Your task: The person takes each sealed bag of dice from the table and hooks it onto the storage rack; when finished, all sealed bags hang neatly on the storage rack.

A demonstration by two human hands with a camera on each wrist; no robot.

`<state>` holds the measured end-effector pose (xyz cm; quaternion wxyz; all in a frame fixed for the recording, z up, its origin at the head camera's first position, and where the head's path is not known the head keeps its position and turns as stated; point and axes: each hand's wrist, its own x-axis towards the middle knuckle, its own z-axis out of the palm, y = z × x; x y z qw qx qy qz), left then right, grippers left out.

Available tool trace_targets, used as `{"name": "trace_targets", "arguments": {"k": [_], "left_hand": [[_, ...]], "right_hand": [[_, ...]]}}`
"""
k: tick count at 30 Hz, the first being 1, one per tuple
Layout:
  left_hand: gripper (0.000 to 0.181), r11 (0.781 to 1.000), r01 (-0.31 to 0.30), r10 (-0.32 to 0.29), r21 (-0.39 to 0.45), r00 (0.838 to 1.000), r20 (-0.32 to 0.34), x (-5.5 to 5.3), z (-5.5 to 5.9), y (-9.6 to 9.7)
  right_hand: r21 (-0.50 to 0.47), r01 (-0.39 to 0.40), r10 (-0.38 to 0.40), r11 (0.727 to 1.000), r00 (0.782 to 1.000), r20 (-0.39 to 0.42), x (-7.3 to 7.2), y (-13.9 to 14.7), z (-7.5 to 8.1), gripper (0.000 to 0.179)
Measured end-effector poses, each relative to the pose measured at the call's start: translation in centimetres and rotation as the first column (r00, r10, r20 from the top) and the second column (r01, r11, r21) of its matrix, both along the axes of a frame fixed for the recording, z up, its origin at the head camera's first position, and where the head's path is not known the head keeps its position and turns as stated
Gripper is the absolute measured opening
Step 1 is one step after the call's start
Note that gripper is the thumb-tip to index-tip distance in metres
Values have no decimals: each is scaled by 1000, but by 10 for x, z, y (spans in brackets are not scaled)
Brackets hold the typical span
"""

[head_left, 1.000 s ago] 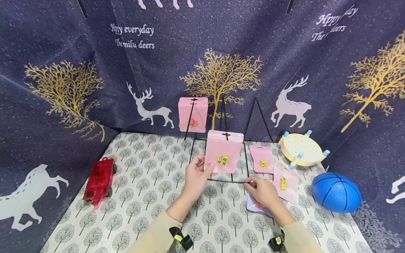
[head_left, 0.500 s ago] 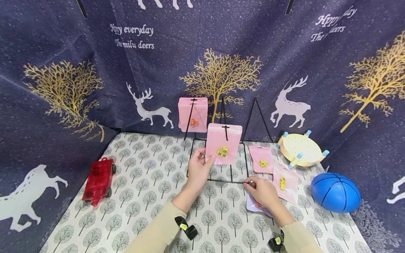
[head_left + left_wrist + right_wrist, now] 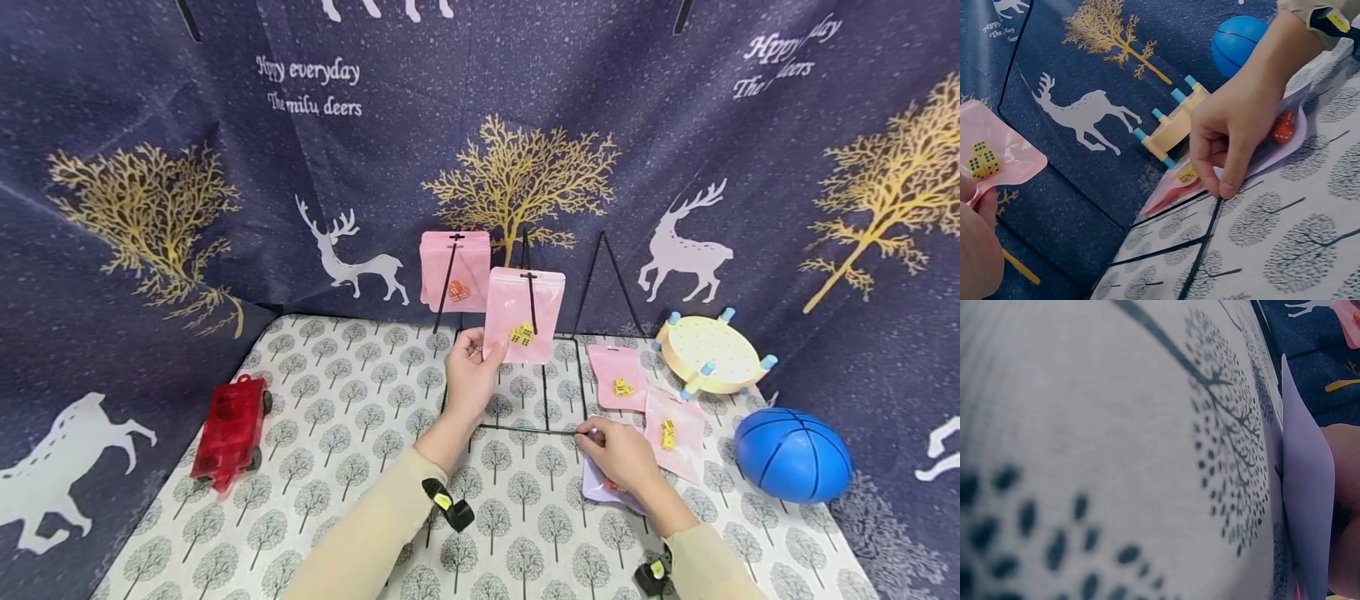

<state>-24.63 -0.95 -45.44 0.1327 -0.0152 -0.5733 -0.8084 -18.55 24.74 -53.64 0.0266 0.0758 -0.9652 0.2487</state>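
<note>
A glossy pink zip bag [image 3: 504, 304] with black-dotted yellow dice [image 3: 521, 335] inside was upright on a black prong [image 3: 533, 307], which ran through its top slot and showed in front; the left hand [image 3: 471, 375] pinched its lower left corner. The right hand [image 3: 618, 450] pinched the near right corner of the black wire rack [image 3: 525, 429], its base flat.

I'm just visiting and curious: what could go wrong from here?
The pink bag held by the left fingers could slip off the black prong showing through its hole if released too early. The wire rack might shift or tip if the right fingers lose their pinch on its corner. The purple bag close to them might get nudged.
</note>
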Motion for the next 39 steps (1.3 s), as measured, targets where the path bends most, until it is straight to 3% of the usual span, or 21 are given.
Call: {"name": "trace_targets", "arguments": {"k": [12, 19, 32, 39], "left_hand": [[26, 998, -57, 55, 38, 997, 63, -27, 11, 8], [28, 994, -110, 111, -10, 988, 105, -44, 16, 7], [27, 980, -136, 111, 145, 980, 167, -66, 25, 23], [23, 973, -154, 119, 170, 973, 198, -71, 26, 27]], "right_hand": [[-13, 5, -5, 1000, 1000, 7, 0, -2, 1, 11], [-10, -1, 1, 1000, 1000, 2, 0, -2, 1, 11], [-8, 4, -4, 1000, 1000, -1, -1, 0, -2, 11], [-9, 8, -8, 1000, 1000, -6, -1, 1, -5, 12]]}}
